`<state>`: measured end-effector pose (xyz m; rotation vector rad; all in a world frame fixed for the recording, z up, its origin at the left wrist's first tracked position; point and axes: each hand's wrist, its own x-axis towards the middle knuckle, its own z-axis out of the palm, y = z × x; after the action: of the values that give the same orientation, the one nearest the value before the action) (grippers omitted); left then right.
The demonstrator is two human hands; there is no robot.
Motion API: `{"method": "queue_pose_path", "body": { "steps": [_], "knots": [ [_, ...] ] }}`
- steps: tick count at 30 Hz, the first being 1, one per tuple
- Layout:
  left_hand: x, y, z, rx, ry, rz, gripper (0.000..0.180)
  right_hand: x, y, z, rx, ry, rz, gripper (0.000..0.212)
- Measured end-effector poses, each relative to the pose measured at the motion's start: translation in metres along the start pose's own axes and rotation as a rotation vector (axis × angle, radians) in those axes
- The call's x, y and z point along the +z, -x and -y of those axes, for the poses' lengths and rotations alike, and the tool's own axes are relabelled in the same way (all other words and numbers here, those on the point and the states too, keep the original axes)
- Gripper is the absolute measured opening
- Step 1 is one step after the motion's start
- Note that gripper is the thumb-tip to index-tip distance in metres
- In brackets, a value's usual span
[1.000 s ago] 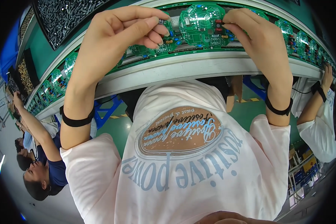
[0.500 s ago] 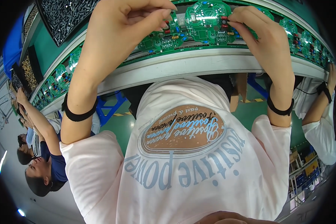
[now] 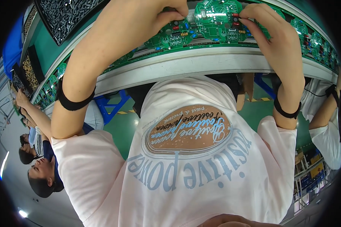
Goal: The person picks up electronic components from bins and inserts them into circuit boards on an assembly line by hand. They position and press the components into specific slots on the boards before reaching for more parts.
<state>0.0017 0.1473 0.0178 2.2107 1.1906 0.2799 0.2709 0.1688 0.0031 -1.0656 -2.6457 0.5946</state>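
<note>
A green circuit board [image 3: 212, 28] with red, blue and black parts lies on the line in front of me. At its right side my right hand [image 3: 274, 30] is closed, thumb and forefinger pinched beside small red components [image 3: 235, 19]; whatever is between the fingertips is too small to name. My left hand [image 3: 166, 13] reaches over a second circuit board [image 3: 165, 42] on the left, its fingers drawn together near the gap between the boards. The top edge cuts off part of this hand, and what it may hold is hidden.
A pale rail [image 3: 193, 62] runs along the near side of the line. Up left stands a black tray [image 3: 70, 19] of small dark parts, with a bin of tan parts [image 3: 29, 72] beyond. More boards [image 3: 316, 41] continue right. Co-workers [image 3: 41, 172] sit left and right.
The boards have shifted a little to the right. My right hand has moved right along with them, and my left hand has moved right and toward the top edge.
</note>
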Motion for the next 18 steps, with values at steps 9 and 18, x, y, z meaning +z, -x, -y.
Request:
{"method": "queue_pose_path", "body": {
  "steps": [9,18],
  "knots": [
    [0.0000,-0.0038,0.0027,0.051,-0.027,0.080,0.011,0.0066,0.0067,-0.0068,0.016,0.005,-0.015,0.012],
    [0.0039,0.0003,-0.0037,0.090,-0.219,0.036,0.006,0.0069,0.0083,-0.0079,0.034,0.005,-0.021,0.012]
  ]
}}
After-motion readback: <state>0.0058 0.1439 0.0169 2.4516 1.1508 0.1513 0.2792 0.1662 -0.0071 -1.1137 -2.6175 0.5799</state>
